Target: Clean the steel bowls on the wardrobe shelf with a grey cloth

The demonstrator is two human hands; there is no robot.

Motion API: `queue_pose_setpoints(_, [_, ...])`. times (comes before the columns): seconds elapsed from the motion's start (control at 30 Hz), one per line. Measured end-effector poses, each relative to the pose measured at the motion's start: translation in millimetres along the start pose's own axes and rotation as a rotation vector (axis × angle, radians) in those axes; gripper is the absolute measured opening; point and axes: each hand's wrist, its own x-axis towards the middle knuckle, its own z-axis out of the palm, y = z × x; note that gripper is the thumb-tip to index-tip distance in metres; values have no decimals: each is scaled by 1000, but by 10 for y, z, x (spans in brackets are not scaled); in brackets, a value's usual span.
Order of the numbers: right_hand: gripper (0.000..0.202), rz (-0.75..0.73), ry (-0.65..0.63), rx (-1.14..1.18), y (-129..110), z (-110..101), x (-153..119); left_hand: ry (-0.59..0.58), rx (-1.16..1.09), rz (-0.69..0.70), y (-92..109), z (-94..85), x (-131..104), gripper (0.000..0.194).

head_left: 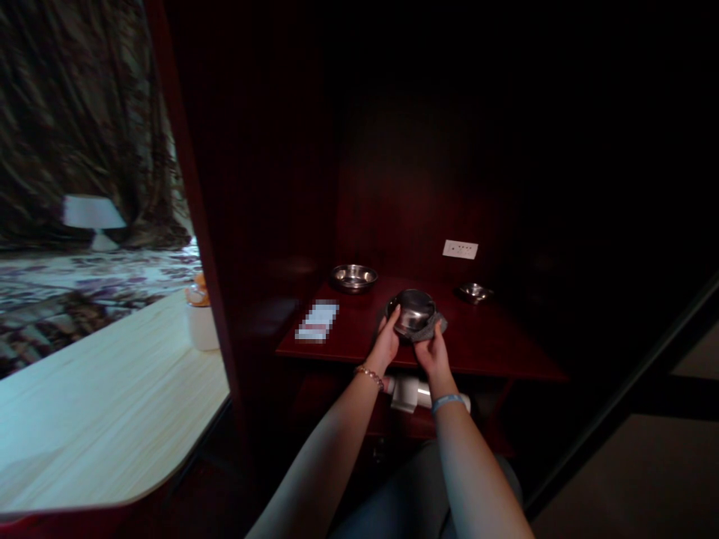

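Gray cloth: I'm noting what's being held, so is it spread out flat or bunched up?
Bunched up: the gray cloth shows as a crumpled wad between the right hand and the metal bowl.

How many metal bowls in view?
3: a wide silver metal bowl back left on the dark red shelf, a smaller silver metal bowl at right, and a round silver metal bowl between the left hand and right hand. More may be hidden.

Shelf (488,340) front-right free, left wall (269,195) blocking
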Motion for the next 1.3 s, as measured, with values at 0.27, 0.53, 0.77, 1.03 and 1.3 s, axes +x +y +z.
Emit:
queue_pose_setpoints(0.27, [31,-5,-17,-14,-6,-4,-12,-39,64,-8,-27,-3,-19,56])
queue_pose_setpoints(0.53, [33,2,0,-16,-2,56,-37,-9,67,-16,-4,13,-43,57])
queue_pose_setpoints(0.77, [30,-12,9,-23,14,37,-12,42,24,16,-8,-8,-22,50])
queue_pose_setpoints(1.03, [23,-56,-15,-81,38,-19,40,77,-19,18,-8,-30,15,44])
queue_pose_setpoints(1.3, [28,-29,-2,-37,7,43,-36,46,-41,15,-1,-51,31,41])
